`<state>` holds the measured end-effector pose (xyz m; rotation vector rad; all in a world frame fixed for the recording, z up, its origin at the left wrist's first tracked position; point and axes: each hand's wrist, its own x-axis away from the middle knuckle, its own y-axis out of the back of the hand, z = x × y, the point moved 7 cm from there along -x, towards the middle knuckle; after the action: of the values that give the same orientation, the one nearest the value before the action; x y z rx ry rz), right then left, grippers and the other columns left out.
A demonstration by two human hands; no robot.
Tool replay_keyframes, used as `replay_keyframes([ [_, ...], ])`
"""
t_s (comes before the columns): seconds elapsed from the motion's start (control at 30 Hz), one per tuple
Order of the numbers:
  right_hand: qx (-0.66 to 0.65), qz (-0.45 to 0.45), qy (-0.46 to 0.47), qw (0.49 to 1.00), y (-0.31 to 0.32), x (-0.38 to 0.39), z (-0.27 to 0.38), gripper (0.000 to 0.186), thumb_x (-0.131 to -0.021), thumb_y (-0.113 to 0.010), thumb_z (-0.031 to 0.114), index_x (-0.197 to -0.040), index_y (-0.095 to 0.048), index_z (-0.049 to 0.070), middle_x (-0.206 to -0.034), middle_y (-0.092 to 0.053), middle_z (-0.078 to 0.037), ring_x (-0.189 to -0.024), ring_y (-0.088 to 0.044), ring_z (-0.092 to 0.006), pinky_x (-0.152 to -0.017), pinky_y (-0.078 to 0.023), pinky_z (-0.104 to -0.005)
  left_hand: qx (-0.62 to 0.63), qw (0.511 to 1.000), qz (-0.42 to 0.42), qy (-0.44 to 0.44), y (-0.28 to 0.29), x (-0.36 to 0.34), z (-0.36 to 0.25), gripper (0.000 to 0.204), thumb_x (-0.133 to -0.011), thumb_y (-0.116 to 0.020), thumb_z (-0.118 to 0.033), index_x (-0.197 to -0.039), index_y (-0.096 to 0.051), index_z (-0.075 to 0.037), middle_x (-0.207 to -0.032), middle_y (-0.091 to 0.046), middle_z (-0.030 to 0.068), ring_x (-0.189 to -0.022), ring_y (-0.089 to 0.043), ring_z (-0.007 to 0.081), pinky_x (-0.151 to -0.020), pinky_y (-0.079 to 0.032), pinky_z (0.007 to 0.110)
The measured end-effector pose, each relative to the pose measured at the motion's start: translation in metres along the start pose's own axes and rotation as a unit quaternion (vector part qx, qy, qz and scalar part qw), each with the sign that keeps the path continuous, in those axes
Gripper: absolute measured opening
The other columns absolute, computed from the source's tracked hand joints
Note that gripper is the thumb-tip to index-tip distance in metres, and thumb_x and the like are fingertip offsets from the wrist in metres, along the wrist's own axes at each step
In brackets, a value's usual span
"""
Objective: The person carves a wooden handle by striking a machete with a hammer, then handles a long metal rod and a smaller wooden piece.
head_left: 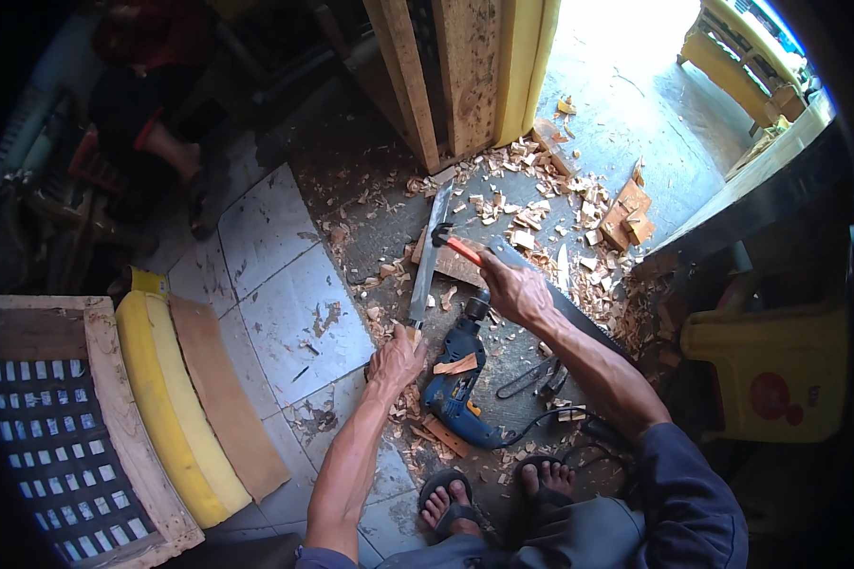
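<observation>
My left hand (396, 364) is closed around the wooden handle of a long flat metal blade (429, 266), which looks like a machete and points away from me. In my right hand (522, 292) is a hammer (461, 247) with an orange handle and a black head. The hammer head is over the blade; whether they touch I cannot tell. A piece of wood (454, 261) lies partly behind the blade and hammer. Just right of my left hand a blue power drill (458, 384) rests on the floor, with a wood chip on its body.
Wood chips (527, 216) litter the floor. A saw-like dark blade (574, 313) lies under my right forearm. Wooden framing (472, 76) stands ahead, a yellow plastic stool (759, 370) at right. At left are a yellow foam strip (171, 408), a webbed wooden frame (104, 379) and a seated person (152, 95).
</observation>
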<state>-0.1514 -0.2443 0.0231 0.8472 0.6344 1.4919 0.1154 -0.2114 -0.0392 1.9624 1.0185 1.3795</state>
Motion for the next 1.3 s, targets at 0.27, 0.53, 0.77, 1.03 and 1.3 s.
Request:
replay_keyframes([
  [0.27, -0.212, -0.102, -0.225, 0.946, -0.012, 0.201, -0.053, 0.039, -0.102, -0.057, 0.029, -0.138, -0.057, 0.012, -0.079, -0.066, -0.021, -0.072, -0.071, -0.0326, -0.069, -0.053, -0.0433, 0.311, 0.947, -0.028, -0.077, -0.002, 0.05, -0.007, 0.047, -0.1, -0.057, -0.049, -0.112, -0.057, -0.004, -0.08, -0.065, 0.0079, -0.064, -0.066, 0.0208, -0.059, -0.054, 0.037],
  [0.53, -0.148, -0.036, -0.24, 0.959, -0.053, 0.346, -0.061, 0.039, -0.102, -0.055, 0.033, -0.135, -0.055, 0.013, -0.093, -0.069, -0.026, -0.091, -0.068, -0.0473, -0.078, -0.052, -0.054, 0.851, 0.503, 0.142, -0.047, -0.005, 0.138, -0.077, 0.054, -0.108, -0.037, -0.048, -0.113, -0.056, 0.002, -0.07, -0.051, 0.0054, -0.055, -0.052, 0.0165, -0.055, -0.048, 0.032],
  [0.77, -0.095, 0.055, -0.256, 0.96, -0.08, 0.333, -0.075, 0.04, -0.1, -0.058, 0.039, -0.13, -0.054, 0.014, -0.095, -0.068, -0.03, -0.094, -0.066, -0.0523, -0.081, -0.051, -0.0591, 0.923, 0.339, 0.164, -0.075, 0.018, 0.16, -0.09, 0.057, -0.108, -0.035, -0.043, -0.121, -0.053, 0.009, -0.074, -0.05, 0.0046, -0.056, -0.047, 0.0135, -0.059, -0.042, 0.03],
  [1.03, -0.101, 0.037, -0.22, 0.97, -0.076, 0.328, -0.073, 0.041, -0.099, -0.059, 0.042, -0.128, -0.056, 0.013, -0.09, -0.07, -0.029, -0.089, -0.068, -0.0504, -0.076, -0.052, -0.0562, 0.936, 0.301, 0.162, -0.087, -0.007, 0.16, -0.051, 0.059, -0.109, -0.035, -0.041, -0.138, -0.045, 0.009, -0.094, -0.062, 0.0126, -0.059, -0.057, 0.0129, -0.059, -0.049, 0.028],
  [1.3, -0.072, 0.059, -0.235, 0.967, -0.079, 0.327, -0.077, 0.037, -0.098, -0.059, 0.043, -0.114, -0.057, 0.01, -0.089, -0.069, -0.028, -0.089, -0.066, -0.051, -0.077, -0.051, -0.0566, 0.897, 0.419, 0.134, -0.042, -0.041, 0.144, 0.004, 0.047, -0.103, -0.053, -0.046, -0.126, -0.059, -0.005, -0.087, -0.063, 0.0076, -0.059, -0.059, 0.013, -0.05, -0.051, 0.027],
])
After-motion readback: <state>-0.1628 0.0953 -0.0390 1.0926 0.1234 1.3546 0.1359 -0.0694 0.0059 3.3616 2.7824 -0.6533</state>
